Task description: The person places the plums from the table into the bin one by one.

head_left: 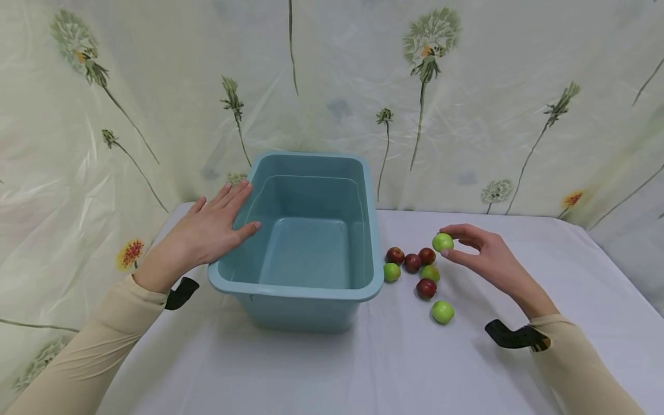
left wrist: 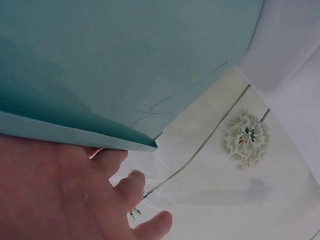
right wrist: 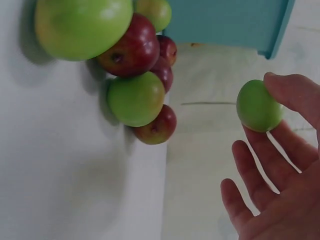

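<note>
My left hand rests on the left rim of a blue-green plastic basin, fingers straight and thumb over the inside edge. In the left wrist view its palm lies against the underside of the rim. Between thumb and fingertips my right hand pinches a small green apple, raised off the table as the right wrist view shows. Below and left of that hand, several small apples lie on the cloth, among them a dark red apple and a green apple nearest me. The basin's visible floor is bare.
A white cloth covers the table. Behind it hangs a pale curtain printed with dandelions. Another green apple lies right beside the basin's right wall. Black straps with camera mounts sit on both wrists.
</note>
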Action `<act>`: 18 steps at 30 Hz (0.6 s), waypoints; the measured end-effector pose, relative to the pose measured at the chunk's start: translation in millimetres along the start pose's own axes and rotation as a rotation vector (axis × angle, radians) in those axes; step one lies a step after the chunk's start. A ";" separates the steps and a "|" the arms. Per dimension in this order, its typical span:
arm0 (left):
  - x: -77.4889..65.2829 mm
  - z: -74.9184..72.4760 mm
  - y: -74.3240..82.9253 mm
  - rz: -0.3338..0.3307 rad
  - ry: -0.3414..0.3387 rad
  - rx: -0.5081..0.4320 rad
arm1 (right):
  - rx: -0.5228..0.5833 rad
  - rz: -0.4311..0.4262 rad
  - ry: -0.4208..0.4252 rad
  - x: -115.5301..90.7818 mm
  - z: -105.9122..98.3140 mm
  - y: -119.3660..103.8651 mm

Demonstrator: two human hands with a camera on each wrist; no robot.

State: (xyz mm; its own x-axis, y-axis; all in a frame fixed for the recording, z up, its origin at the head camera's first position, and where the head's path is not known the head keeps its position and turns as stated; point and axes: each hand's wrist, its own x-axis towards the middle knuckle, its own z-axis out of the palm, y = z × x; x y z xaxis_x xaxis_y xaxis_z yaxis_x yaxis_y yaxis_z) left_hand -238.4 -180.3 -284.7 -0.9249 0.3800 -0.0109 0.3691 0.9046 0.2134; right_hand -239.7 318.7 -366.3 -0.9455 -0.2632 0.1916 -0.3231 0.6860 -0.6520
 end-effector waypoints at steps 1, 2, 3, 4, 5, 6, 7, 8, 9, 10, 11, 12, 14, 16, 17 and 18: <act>0.1 -0.1 0.0 0.000 0.000 0.002 | 0.008 -0.002 0.005 1.1 -0.3 -2.1; 0.1 -0.1 0.0 -0.001 0.000 0.002 | 0.015 -0.002 0.010 2.1 -0.5 -4.1; 0.1 -0.2 -0.1 -0.001 -0.001 0.003 | 0.021 -0.002 0.015 3.1 -0.5 -6.1; 0.1 -0.3 -0.1 -0.002 -0.002 0.003 | 0.029 0.002 0.019 4.0 -0.6 -8.1; -0.1 -0.3 -0.2 -0.003 -0.003 0.003 | 0.035 0.007 0.024 4.9 -0.6 -10.0; -0.1 -0.3 -0.2 -0.003 -0.003 0.003 | 0.043 0.013 0.029 5.8 -0.6 -11.7; -0.1 -0.3 -0.1 -0.002 -0.004 0.003 | 0.047 0.020 0.035 6.6 -0.5 -13.3; 0.0 -0.3 -0.1 -0.001 -0.004 0.002 | 0.050 0.027 0.042 7.4 -0.6 -14.9; 0.1 -0.3 0.0 0.000 -0.004 0.000 | 0.054 0.033 0.048 8.3 -0.7 -16.4; 0.2 -0.2 0.1 0.001 -0.004 -0.001 | 0.058 0.038 0.053 9.2 -0.9 -18.0; 0.0 -0.1 0.0 0.001 -0.005 -0.003 | 0.058 0.038 0.055 10.1 -1.1 -19.4; 0.2 -0.1 0.1 0.002 -0.005 -0.005 | 0.060 0.036 0.057 11.0 -1.2 -20.8; 0.3 -0.2 0.2 0.001 -0.007 -0.010 | 0.064 0.032 0.057 12.6 -1.6 -23.9; 0.4 -0.4 0.3 -0.001 -0.008 -0.013 | 0.069 0.026 0.054 14.3 -1.6 -26.8; 0.5 -0.4 0.2 -0.002 -0.009 -0.013 | 0.072 0.022 0.054 15.3 -1.5 -28.2; 0.6 -0.7 0.3 -0.002 -0.009 -0.014 | 0.076 0.020 0.054 16.5 -1.3 -29.5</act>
State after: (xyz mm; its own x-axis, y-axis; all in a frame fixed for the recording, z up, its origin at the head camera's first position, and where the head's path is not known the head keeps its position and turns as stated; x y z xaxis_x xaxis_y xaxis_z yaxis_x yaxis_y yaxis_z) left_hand -238.9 -180.0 -284.0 -0.9247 0.3802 -0.0203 0.3661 0.9024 0.2271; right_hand -245.8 295.1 -342.9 -0.9533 -0.2113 0.2160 -0.3019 0.6367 -0.7096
